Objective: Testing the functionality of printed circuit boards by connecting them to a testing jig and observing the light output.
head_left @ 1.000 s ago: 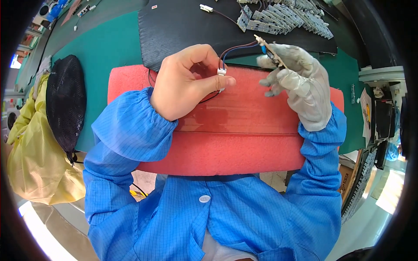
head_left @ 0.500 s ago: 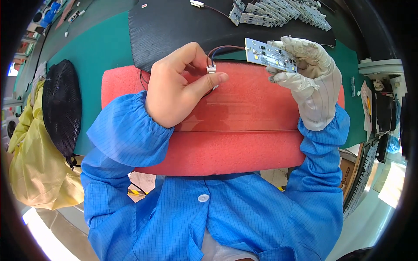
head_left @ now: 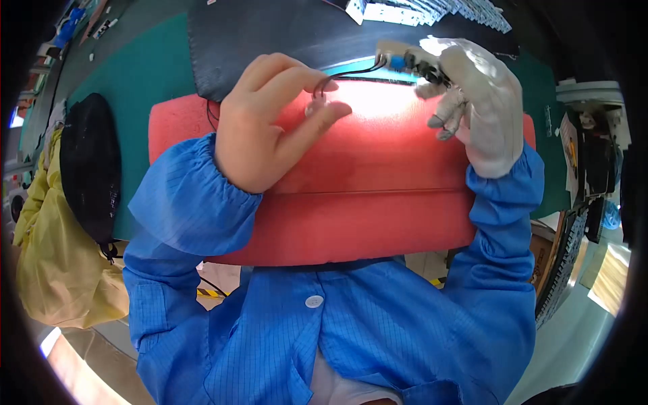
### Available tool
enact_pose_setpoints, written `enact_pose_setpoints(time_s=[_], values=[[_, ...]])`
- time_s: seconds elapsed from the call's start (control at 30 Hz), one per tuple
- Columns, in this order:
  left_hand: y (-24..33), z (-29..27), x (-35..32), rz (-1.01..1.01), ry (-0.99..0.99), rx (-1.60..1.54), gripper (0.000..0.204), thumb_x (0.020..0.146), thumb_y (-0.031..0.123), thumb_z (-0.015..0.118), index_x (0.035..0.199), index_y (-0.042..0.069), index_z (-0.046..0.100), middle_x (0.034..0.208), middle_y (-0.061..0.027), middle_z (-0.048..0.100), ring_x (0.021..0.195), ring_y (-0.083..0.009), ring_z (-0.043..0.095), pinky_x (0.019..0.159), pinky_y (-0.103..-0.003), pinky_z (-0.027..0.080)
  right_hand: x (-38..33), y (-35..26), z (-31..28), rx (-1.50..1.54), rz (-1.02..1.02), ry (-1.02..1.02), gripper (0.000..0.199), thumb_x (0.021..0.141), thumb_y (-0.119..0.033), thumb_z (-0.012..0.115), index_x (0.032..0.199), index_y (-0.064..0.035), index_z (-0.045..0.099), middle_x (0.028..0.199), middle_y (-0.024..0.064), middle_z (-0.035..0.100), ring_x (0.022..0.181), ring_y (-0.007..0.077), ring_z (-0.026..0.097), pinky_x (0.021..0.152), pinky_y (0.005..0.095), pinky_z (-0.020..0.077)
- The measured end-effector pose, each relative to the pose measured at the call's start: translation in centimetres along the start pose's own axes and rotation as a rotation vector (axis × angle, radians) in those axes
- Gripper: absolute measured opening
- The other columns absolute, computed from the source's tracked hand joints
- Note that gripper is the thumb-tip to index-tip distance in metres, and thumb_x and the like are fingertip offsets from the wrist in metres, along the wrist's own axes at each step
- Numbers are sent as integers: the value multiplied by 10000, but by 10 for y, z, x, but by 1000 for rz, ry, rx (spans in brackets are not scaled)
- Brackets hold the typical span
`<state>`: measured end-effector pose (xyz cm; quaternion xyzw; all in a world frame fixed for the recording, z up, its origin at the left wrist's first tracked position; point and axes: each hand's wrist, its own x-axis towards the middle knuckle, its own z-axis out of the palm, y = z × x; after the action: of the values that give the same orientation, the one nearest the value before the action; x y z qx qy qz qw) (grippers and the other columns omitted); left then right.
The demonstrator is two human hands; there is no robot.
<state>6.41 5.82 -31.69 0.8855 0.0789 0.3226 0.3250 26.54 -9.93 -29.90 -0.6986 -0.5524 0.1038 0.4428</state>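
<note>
A circuit board [head_left: 412, 61] is gripped in my right hand [head_left: 479, 101], which wears a whitish glove with dirty fingertips. The board is tilted, with a blue part and dark parts showing, and bright light falls from under it onto the red foam pad [head_left: 337, 229]. Dark wires [head_left: 351, 71] run from its left end to a small white connector [head_left: 315, 103] at my bare left hand [head_left: 270, 115]. The left fingers are curled about that connector, thumb below; their exact contact is partly hidden.
Many similar circuit boards [head_left: 432, 12] lie in a row on the black mat [head_left: 270, 30] at the back. A green mat [head_left: 148, 67] spreads beneath. To the left are a black mesh bag [head_left: 91, 169] and yellow cloth [head_left: 67, 256]; a paper sheet [head_left: 567, 155] hangs at right.
My right hand has turned the board over and raised it slightly, and bright light now shines on the foam. My left hand has shifted a little up and left with the connector.
</note>
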Motion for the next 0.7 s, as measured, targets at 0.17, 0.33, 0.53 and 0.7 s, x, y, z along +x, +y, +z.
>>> enact_pose_setpoints(time_s=[0.17, 0.33, 0.53, 0.7], values=[[-7, -3, -2, -106, -10, -51, 174, 798, 163, 691, 849, 2, 649, 804, -116, 590, 712, -238, 595, 626, -289, 493, 4, 0, 6, 450, 448, -182, 329, 888, -237, 531, 1073, 29, 586, 600, 117, 627, 349, 85, 534, 293, 157, 400], [-6, -8, -1, -79, -21, -45, 151, 810, 142, 674, 849, -3, 657, 796, -110, 593, 694, -216, 602, 620, -270, 495, -2, 21, 10, 668, 423, -152, 385, 904, -248, 532, 1161, 37, 516, 642, 129, 645, 391, 111, 576, 311, 174, 435], [-6, -12, 0, -49, 37, -93, 94, 815, 71, 650, 840, -19, 656, 766, -81, 590, 672, -159, 589, 598, -240, 460, 6, -9, 6, 371, 462, -151, 510, 885, -389, 535, 1163, 38, 519, 659, 129, 645, 433, 104, 592, 318, 175, 440], [-8, -16, 2, -69, 55, -100, 76, 799, 41, 651, 850, -16, 656, 756, -59, 581, 647, -122, 553, 576, -229, 427, 7, 0, 6, 380, 450, -126, 559, 868, -432, 547, 1141, 56, 531, 650, 131, 638, 430, 101, 589, 343, 181, 466]])
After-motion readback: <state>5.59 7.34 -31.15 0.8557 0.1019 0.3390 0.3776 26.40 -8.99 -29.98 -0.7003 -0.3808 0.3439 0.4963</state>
